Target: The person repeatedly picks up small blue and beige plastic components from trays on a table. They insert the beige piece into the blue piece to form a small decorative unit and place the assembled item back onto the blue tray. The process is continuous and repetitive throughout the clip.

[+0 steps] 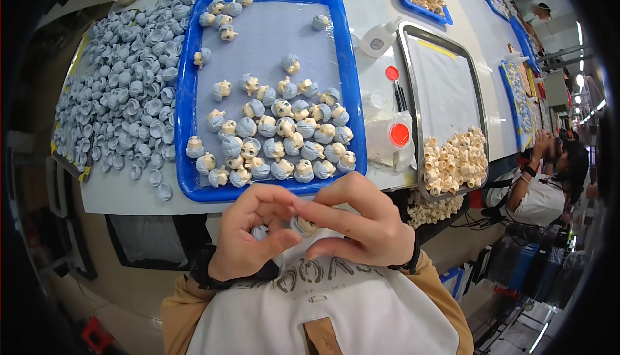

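Note:
My left hand [248, 232] is curled closed, with a light-blue hair piece [259, 232] showing in its palm. My right hand [365, 223] is bent around a small doll head [305, 226] that has blue hair and a pale face. The fingertips of both hands meet above this head, which my fingers partly cover. Just beyond my hands lies a blue tray [271, 193], holding many similar doll heads with blue hair. Most of them cluster in the tray's near half, with a few at its far corners.
Loose blue hair pieces [129, 84] form a wide pile left of the tray. To the right stand a white bottle [378, 40], a red-topped container [391, 137] and a metal tray [445, 74] with cream-coloured parts [454, 161]. A person [539, 187] works farther right.

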{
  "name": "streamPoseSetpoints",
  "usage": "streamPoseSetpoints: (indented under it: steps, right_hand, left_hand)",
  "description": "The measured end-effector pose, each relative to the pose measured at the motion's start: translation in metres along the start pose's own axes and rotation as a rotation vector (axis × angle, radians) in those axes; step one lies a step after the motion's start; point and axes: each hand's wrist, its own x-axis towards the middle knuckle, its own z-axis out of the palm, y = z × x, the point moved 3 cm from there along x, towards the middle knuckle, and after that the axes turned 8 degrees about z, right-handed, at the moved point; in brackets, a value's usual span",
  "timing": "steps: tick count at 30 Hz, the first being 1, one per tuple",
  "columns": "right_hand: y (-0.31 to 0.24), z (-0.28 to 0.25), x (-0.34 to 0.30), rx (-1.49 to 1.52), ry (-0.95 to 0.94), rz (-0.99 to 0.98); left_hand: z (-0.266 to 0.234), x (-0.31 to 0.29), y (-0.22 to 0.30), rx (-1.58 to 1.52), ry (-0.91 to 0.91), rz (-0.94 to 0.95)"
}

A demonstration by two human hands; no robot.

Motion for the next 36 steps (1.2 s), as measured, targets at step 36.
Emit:
streamPoseSetpoints:
  steps: [36]
  right_hand:
    - [0.181,-0.276,-0.118,-0.844,0.102,1.006]
  left_hand:
    - [-0.054,-0.013,0.029,0.028,0.323,0.399]
